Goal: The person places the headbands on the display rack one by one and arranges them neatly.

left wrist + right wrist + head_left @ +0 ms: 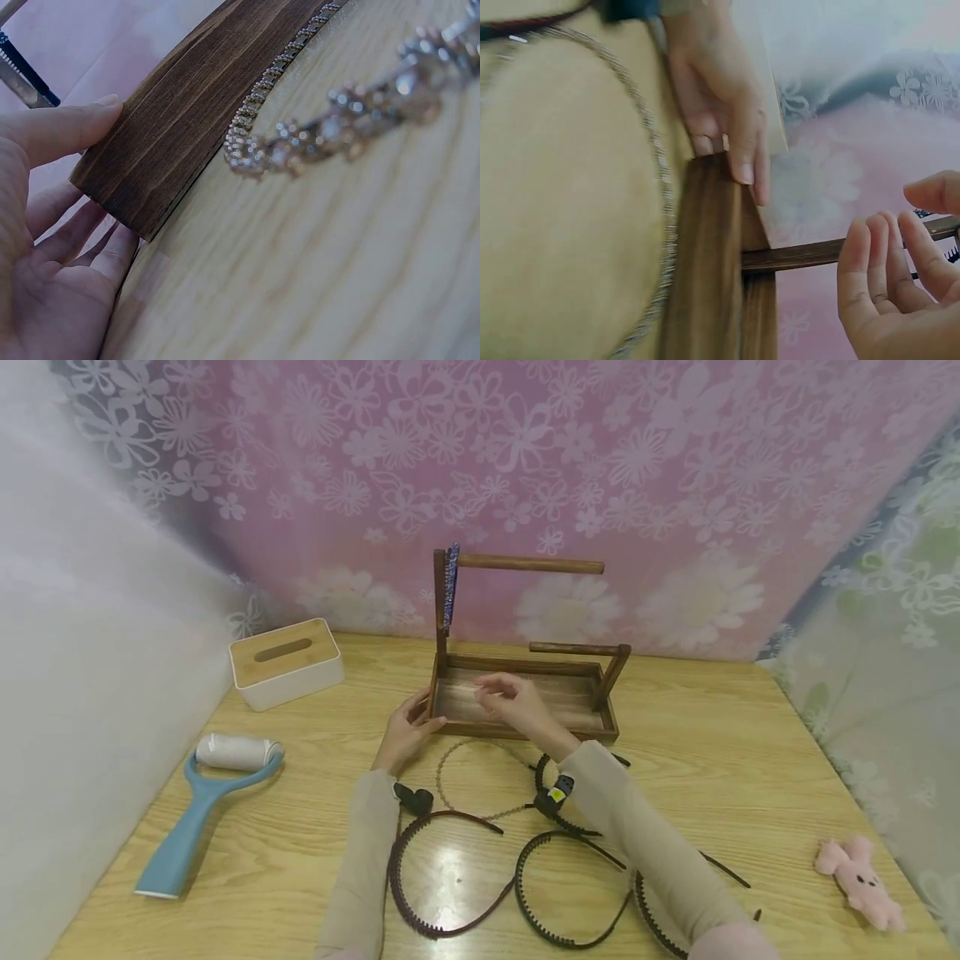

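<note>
A dark wooden stand point(517, 728) has a tray base, a tall post with a long upper bar, and a shorter bar at right. On the upper bar, against the post, hangs a blue patterned headband point(451, 589). My left hand point(407, 733) holds the tray's left end; in the left wrist view its thumb lies on the top edge, with the fingers round the corner. Above the tray is my right hand point(519, 703), fingers loosely bent and holding nothing. A beaded headband point(439, 781) lies just in front of the stand.
Nearer me lie a dark red toothed headband point(396, 877), a dark green one point(519, 893) and black ones, partly under the right forearm. A tissue box point(300, 677) and a blue-handled lint roller point(183, 835) occupy the left; a pink plush toy point(862, 883) lies far right.
</note>
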Demonstrator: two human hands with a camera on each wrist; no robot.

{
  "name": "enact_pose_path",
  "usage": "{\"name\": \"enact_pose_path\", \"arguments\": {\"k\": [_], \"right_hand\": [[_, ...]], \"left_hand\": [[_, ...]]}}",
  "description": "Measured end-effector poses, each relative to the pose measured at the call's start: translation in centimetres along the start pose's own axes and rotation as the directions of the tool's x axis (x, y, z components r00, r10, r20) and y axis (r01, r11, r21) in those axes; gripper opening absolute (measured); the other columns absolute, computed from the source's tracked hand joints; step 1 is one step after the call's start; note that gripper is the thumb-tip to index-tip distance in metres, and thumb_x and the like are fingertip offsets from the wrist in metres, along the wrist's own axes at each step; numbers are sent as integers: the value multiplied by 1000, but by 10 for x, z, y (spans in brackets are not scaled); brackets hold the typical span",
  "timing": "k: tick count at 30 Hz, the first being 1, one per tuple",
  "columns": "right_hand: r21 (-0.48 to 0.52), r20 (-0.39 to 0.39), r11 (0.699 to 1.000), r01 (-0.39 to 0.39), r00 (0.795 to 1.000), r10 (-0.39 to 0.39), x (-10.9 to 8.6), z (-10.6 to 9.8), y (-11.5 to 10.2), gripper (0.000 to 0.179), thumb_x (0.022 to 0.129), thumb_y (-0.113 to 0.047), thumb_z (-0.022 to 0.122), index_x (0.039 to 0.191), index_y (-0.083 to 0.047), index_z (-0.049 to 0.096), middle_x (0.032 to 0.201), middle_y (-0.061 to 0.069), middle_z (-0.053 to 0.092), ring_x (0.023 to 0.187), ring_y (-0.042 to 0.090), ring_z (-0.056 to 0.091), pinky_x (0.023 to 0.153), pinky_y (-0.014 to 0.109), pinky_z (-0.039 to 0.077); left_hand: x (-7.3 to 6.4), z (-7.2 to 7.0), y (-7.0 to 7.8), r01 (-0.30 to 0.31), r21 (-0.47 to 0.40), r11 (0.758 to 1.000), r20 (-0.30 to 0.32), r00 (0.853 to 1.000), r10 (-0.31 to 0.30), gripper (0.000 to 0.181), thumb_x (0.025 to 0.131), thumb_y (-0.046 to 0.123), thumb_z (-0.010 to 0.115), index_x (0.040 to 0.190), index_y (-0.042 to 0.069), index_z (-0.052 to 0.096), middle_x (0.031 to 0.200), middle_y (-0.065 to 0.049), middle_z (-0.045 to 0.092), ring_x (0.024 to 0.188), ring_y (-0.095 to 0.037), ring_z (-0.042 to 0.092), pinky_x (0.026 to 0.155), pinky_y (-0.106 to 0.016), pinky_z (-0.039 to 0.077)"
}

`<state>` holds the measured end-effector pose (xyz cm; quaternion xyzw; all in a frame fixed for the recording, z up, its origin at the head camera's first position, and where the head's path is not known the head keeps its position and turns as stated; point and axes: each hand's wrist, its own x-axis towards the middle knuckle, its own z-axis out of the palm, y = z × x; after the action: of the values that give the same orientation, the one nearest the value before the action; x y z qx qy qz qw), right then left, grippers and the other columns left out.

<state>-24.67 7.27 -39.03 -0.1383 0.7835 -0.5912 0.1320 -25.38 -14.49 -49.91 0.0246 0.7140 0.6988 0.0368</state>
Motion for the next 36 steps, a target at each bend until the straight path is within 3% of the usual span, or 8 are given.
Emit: {"name": "enact_pose_path", "arguments": {"k": [3,7,13,21,29,36], "right_hand": [[-15,56,1000,-12,998,13,-21,-6,9,40,97,-13,58,135,-1,54,124,25,60,100,25,64,91,47,59],[-72,138,997,-37,989,47,-46,-20,26,44,98,-16,57,138,1,51,122,27,61,100,34,61,82,43,59],[-207,220,977,-44,971,90,-82,-42,52,42,97,-16,57,134,5,53,111,26,66,96,25,65,82,35,59],[-360,257,931,-56,954,157,-120,-63,70,41,93,-14,62,128,5,56,94,8,69,85,14,63,69,22,54],[-395,247,918,-42,957,150,-130,-61,73,37,91,-15,67,122,4,59,87,4,66,73,6,57,60,18,47],[-421,258,906,-40,953,162,-128,-56,75,37,90,-16,68,118,6,60,82,1,63,71,6,54,62,18,46]], "left_hand": [[0,-2,-2,-7,0,1000,12,1000,7,71,90,11,70,152,10,35,161,-12,24,146,-33,31,120,-40,37],[-1,-2,-2,2,-2,1000,6,1000,-2,70,90,10,70,151,11,35,161,-11,24,146,-32,31,119,-39,37],[-2,-1,-1,-13,-5,1000,3,1000,13,70,91,9,69,152,9,34,160,-13,26,146,-33,32,119,-40,37],[-3,1,2,-10,-13,1000,-1,1000,10,70,90,9,69,151,9,35,160,-13,26,145,-32,32,120,-40,36],[-2,1,3,-24,-22,999,-4,1000,24,68,91,8,68,151,7,35,159,-15,27,145,-33,33,120,-41,36],[-2,0,-1,-20,-40,999,6,1000,20,69,91,7,68,151,6,34,160,-15,25,146,-34,31,121,-41,35]]}}
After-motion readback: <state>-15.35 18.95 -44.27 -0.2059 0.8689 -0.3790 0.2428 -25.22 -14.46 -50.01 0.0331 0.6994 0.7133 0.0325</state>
